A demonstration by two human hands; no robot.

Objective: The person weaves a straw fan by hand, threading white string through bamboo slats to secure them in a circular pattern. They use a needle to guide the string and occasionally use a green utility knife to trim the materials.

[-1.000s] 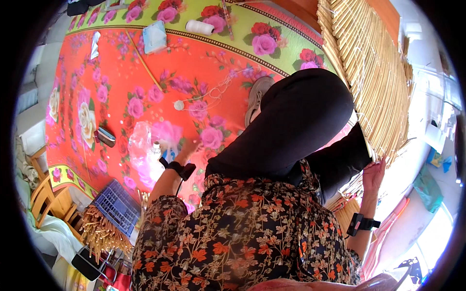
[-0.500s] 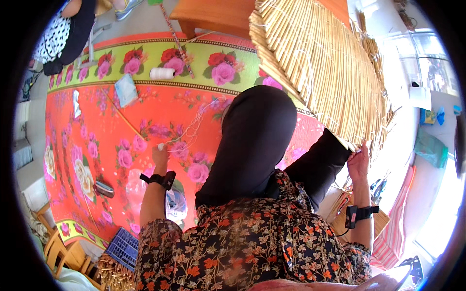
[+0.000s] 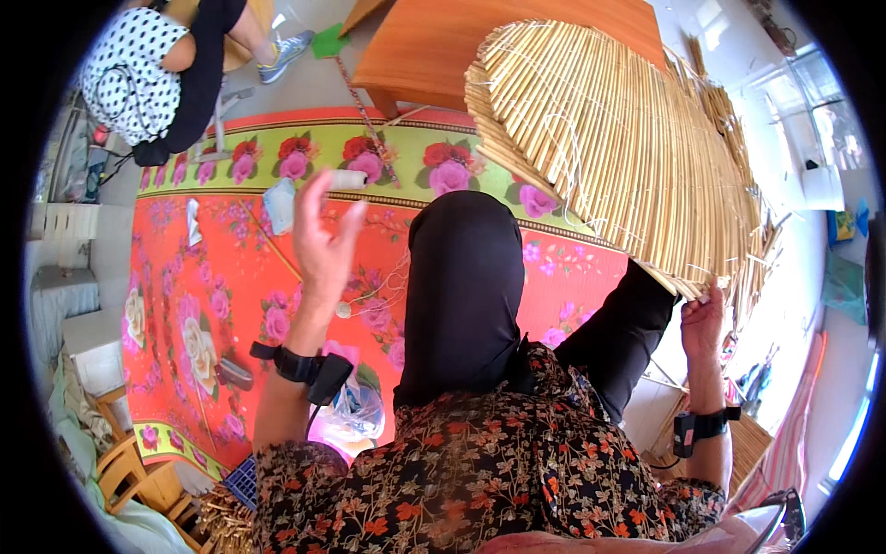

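Observation:
My left hand (image 3: 323, 245) is raised over the red flowered floor sheet (image 3: 268, 231), thumb and fingers apart, with nothing visible between them. Below it on the sheet lies a small ball of white thread (image 3: 343, 310), loose loops of thread trailing off to the right. At the right, my right hand (image 3: 704, 325) has its fingers closed on the near lower corner of a mat of tied reeds (image 3: 600, 138). This mat slants away from me, its far end rounded, with white threads across its stalks. My right knee is next to the mat's lower edge.
A white thread spool (image 3: 348, 179), a light blue packet (image 3: 279, 205), a thin stick (image 3: 270, 240) and a dark pouch (image 3: 234, 374) lie on the sheet. An orange-brown wooden table (image 3: 415, 55) stands beyond. Another person (image 3: 138, 74) sits at far left.
My left hand has lifted from beside the thread ball and moved away from me, its fingers now spread. The ball stays on the sheet. My right hand keeps its hold; the whole view has shifted.

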